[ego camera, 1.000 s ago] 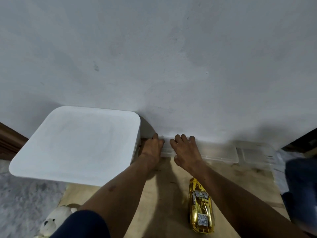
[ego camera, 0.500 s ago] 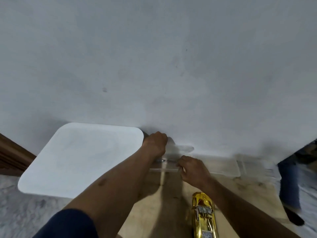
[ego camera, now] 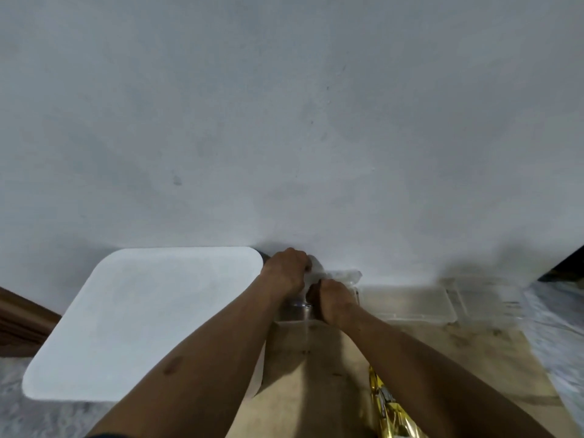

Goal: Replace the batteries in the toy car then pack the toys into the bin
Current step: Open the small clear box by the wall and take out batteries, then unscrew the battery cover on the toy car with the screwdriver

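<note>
Both hands are curled on a small clear box (ego camera: 343, 276) at the foot of the wall (ego camera: 284, 121). The left hand (ego camera: 287, 270) grips the box's raised lid at the back, and the right hand (ego camera: 331, 300) holds its front edge, knuckles up. The gold toy car (ego camera: 387, 406) lies on the wooden bench (ego camera: 316, 390) near the right forearm, touched by neither hand. A white bin (ego camera: 142, 320) stands just beside the left arm. Two more clear boxes (ego camera: 407, 303) sit along the wall to the right.

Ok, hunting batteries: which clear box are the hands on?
The leftmost clear box, beside the white bin: left hand and right hand grip it; the two others lie untouched.
</note>
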Demonstrator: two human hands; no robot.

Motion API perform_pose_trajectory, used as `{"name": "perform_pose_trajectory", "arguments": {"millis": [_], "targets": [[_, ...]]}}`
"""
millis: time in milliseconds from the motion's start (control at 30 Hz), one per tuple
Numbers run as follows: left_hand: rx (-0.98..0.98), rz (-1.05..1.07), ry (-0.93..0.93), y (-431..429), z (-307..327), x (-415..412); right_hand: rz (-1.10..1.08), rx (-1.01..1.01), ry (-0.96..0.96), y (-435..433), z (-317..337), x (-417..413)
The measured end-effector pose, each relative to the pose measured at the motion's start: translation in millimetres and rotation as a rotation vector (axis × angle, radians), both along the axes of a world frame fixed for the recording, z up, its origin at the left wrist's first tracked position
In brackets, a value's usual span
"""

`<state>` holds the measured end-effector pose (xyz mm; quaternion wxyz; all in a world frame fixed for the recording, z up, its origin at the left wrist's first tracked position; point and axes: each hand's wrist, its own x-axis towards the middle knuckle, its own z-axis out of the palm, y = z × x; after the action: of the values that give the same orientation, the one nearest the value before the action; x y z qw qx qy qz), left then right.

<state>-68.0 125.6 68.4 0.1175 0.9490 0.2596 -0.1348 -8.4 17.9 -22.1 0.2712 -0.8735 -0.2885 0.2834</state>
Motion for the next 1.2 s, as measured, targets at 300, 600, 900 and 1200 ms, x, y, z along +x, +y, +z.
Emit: {"name": "perform_pose_trajectory", "arguments": {"millis": [300, 600, 900, 1200], "targets": [[0.031, -0.011, -0.028, -4.9, -6.4, -8.9, 0.570, -0.140, -0.550, -37.9, 36.3, 10.1], [0.011, -0.031, 0.037, -28.2, 5.9, -33.6, 0.512, -0.226, -0.590, -104.8, 72.9, 16.7], [-0.095, -0.050, -0.074, -70.9, 18.9, -78.1, 0.250, -0.279, -0.559, -168.4, 85.6, -21.7], [-0.220, -0.076, -0.089, -150.5, 2.5, -104.3, -0.013, -0.346, -0.486, -219.4, 100.0, -64.6]]}}
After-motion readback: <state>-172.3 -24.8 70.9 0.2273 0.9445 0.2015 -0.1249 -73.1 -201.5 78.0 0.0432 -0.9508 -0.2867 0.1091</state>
